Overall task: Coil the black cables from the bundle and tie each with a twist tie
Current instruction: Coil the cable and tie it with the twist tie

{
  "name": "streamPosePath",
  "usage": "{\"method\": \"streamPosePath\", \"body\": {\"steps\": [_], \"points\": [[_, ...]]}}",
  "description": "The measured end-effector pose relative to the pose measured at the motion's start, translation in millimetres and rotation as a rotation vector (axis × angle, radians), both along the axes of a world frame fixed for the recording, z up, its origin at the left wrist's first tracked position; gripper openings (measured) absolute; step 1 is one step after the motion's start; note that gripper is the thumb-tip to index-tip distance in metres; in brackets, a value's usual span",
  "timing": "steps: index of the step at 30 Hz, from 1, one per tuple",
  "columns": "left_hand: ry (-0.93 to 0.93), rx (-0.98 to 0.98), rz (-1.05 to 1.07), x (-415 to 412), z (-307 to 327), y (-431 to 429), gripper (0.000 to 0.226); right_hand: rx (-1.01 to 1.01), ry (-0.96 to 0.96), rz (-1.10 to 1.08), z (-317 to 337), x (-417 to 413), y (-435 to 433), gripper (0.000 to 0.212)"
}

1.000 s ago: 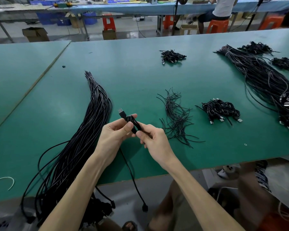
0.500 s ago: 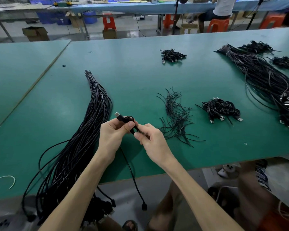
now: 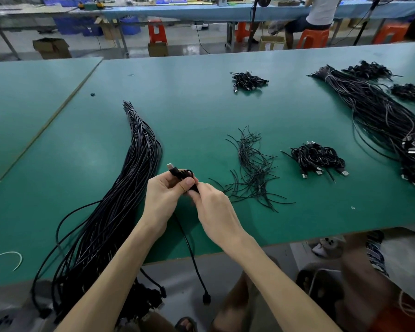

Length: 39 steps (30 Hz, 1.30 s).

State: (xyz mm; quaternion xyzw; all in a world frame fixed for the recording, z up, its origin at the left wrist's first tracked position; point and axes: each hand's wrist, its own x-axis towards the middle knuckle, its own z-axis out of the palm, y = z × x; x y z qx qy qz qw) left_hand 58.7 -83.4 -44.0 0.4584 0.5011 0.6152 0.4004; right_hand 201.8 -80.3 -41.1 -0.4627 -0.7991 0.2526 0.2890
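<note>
A long bundle of black cables [image 3: 120,195] lies on the green table [image 3: 201,111], left of my hands, its lower end hanging over the front edge. My left hand [image 3: 164,200] pinches a small coil of one black cable [image 3: 182,174], whose plug sticks up to the left. My right hand [image 3: 213,212] grips the same coil from the right. The cable's loose tail [image 3: 192,255] hangs below the table edge. A loose heap of black twist ties [image 3: 252,168] lies just right of my hands. A pile of coiled, tied cables [image 3: 318,158] sits farther right.
A second tied pile [image 3: 248,80] lies at the far middle. A second long bundle [image 3: 379,116] runs along the right side with more coils [image 3: 369,69] beside it. A white wire [image 3: 9,256] lies at the near left. A seated person [image 3: 319,13] works at a far bench.
Both hands have shifted a little away from me with the coil. The plug end has tipped further to the left, and my right fingers have closed in tighter on the coil.
</note>
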Motion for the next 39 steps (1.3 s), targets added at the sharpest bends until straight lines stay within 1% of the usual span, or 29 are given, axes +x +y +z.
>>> {"method": "streamPosePath", "body": {"steps": [2, 5, 8, 12, 17, 23, 27, 32, 35, 39], "points": [[-0.024, 0.004, 0.000, 0.3, 0.5, -0.3, 0.009, 0.019, 0.007, -0.006, 1.3, 0.3, -0.8, 0.032], [-0.115, 0.001, -0.020, 0.8, 3.3, -2.2, 0.018, 0.026, 0.042, -0.031, 1.1, 0.6, -0.8, 0.030], [-0.168, 0.004, -0.056, -0.5, 3.9, -3.3, 0.015, 0.044, 0.057, -0.050, -1.7, 1.0, 1.2, 0.028], [-0.129, 0.009, -0.059, -2.8, 4.7, -2.7, 0.016, 0.075, 0.024, -0.042, -3.2, 0.6, 4.7, 0.032], [-0.089, 0.022, -0.078, -4.2, 6.3, -3.5, 0.018, 0.067, 0.000, -0.026, -3.2, 2.0, 5.2, 0.039], [-0.049, 0.023, -0.065, -3.0, 7.0, -5.1, 0.020, 0.074, -0.080, -0.053, -1.6, 1.8, 5.3, 0.040], [-0.018, 0.009, -0.075, -2.4, 8.0, -3.7, 0.023, 0.080, -0.138, -0.078, -2.3, 1.4, 5.2, 0.037], [-0.017, -0.027, -0.065, -2.9, 4.9, -1.1, 0.023, 0.096, -0.189, -0.096, -4.0, -0.4, 4.9, 0.036], [-0.014, -0.035, -0.081, -4.2, 3.4, 0.1, 0.019, 0.096, -0.178, -0.109, -3.1, -0.5, 5.1, 0.036], [-0.076, -0.036, -0.111, -5.4, 3.8, 0.6, 0.015, 0.073, -0.114, -0.086, 0.5, 1.5, 5.3, 0.034]]}}
